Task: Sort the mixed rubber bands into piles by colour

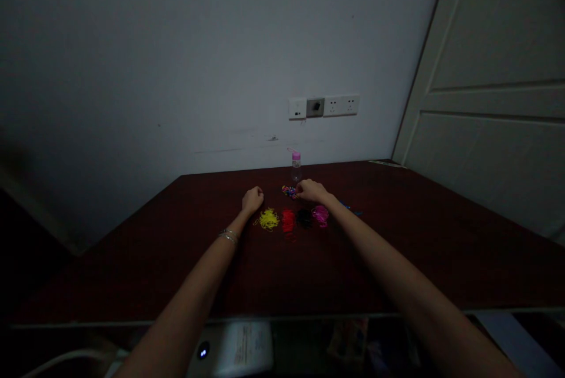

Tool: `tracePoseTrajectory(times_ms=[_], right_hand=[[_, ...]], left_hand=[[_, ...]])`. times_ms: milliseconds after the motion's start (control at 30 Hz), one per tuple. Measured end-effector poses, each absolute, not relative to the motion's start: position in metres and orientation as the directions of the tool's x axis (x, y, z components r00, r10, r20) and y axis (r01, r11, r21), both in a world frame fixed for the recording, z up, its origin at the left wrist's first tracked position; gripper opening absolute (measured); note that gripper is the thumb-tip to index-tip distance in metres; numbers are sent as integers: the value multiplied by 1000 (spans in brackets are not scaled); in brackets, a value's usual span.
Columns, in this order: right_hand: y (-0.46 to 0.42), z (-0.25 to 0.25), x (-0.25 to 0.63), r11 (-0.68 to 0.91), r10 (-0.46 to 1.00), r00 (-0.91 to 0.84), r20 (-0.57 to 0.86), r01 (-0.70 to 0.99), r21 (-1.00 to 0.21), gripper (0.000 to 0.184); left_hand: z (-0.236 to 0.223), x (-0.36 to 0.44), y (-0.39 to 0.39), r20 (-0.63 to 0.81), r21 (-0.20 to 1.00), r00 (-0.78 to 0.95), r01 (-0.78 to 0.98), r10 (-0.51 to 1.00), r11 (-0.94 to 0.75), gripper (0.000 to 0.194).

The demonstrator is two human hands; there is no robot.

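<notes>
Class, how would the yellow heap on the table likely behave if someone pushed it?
The yellow heap would probably spread rather than slide as one block, since loose strands stray at its edge. The strands look floppy, as they curve in many directions. It is likely light too, being a low pile of thin pieces.

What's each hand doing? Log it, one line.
left hand: loosely curled, near yellow pile | right hand: at multicoloured pile, grip unclear | bottle: upright
</notes>
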State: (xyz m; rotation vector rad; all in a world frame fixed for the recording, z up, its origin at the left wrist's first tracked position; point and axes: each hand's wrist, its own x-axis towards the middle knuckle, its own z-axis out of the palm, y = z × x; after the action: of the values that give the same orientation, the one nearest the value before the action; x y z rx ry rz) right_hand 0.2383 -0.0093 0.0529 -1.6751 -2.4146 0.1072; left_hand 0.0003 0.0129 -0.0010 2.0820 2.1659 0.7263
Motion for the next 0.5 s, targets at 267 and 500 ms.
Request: tracePoseTrajectory(times_ms=[267, 500], right_hand=[[-6, 40, 229, 299, 953, -292, 80, 948, -104, 28], [-7, 38, 225, 284, 957, -277, 84, 955, -90, 27]], left_hand=[[-2, 1, 12, 268, 356, -98, 935, 958, -4, 25], [-3, 0, 12, 271, 342, -76, 939, 960, -22, 25]])
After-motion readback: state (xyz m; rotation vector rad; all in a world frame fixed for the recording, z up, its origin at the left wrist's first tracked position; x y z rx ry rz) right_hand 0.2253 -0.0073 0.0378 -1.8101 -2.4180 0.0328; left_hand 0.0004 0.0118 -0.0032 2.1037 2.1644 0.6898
